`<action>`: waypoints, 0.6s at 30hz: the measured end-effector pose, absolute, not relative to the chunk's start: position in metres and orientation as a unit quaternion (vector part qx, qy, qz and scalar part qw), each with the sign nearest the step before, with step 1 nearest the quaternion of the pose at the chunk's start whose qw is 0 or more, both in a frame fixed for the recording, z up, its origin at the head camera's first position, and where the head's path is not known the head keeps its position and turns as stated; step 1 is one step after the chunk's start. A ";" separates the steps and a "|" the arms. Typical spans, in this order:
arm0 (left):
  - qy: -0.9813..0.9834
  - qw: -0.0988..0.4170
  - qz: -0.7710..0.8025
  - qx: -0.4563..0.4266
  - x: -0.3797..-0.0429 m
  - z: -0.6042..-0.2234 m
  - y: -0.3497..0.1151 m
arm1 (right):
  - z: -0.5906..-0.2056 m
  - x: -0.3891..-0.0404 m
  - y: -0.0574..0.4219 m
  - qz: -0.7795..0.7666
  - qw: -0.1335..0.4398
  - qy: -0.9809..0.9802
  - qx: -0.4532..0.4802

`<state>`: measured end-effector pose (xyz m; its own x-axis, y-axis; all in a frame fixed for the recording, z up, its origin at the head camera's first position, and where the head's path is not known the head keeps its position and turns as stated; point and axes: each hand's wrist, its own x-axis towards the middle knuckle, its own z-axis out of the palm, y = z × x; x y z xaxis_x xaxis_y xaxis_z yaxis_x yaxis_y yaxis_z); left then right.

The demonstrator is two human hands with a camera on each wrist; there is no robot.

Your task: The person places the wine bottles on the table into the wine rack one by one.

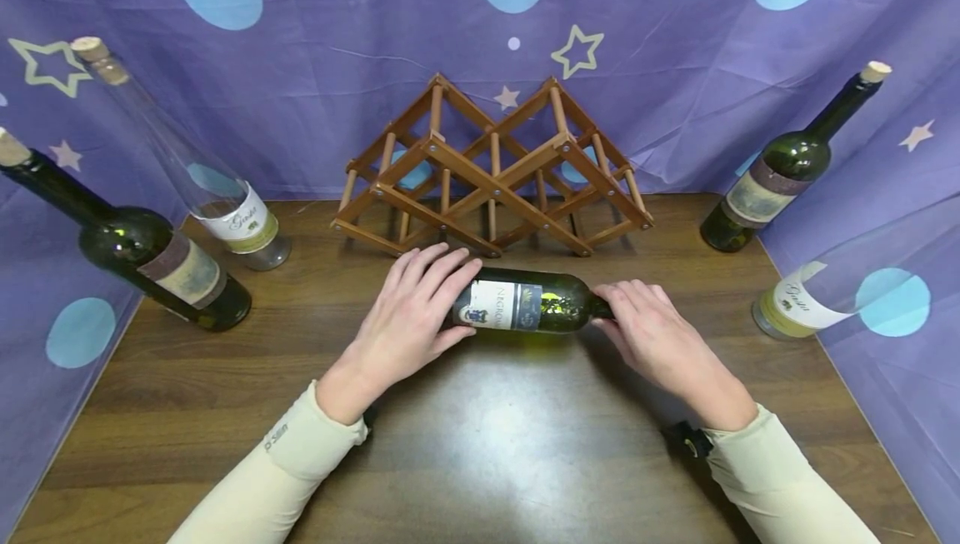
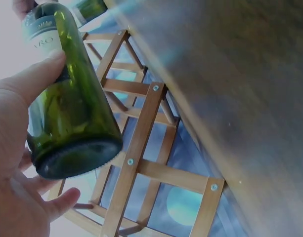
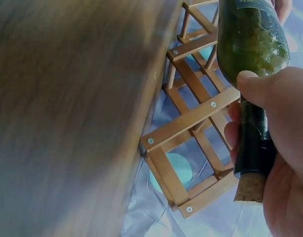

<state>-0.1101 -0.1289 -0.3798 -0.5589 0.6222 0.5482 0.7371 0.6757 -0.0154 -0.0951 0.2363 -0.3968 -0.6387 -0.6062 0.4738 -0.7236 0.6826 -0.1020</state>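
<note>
Head view looks forward, down; nearer wrist views share the rack [image 1: 495, 191].

Bright glare on tabletop [image 1: 506, 427]; wrist views hazy, soft.

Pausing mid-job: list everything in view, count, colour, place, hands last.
Held bottle: 1, green, centre, on its side
Upright green bottles: 2, dark, left and right
Clear bottles: 2, colourless, left and right
Corks: 4, tan, bottle tops; right clear bottle's unseen
Rack: 1, brown, back middle
Table: 1, brown, below
Cloth: count unclear, purple, back and sides
Sleeves: 2, cream, forearms
Wrist gear: 2, black, at cuffs
Left hand: 1, bare, round held bottle's body
Right hand: 1, bare, round that bottle's neck
</note>
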 end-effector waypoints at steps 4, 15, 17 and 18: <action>-0.870 0.272 -0.125 -0.391 -0.112 -0.376 -0.134 | -0.395 -0.094 0.242 0.149 0.206 -0.894 0.368; -0.838 0.326 -0.223 -0.377 -0.120 -0.372 -0.148 | -0.393 -0.090 0.260 0.174 0.208 -0.896 0.352; -0.836 0.340 -0.231 -0.364 -0.121 -0.371 -0.151 | -0.393 -0.089 0.263 0.178 0.208 -0.896 0.350; -0.835 0.347 -0.235 -0.356 -0.123 -0.370 -0.153 | -0.393 -0.088 0.264 0.179 0.208 -0.896 0.349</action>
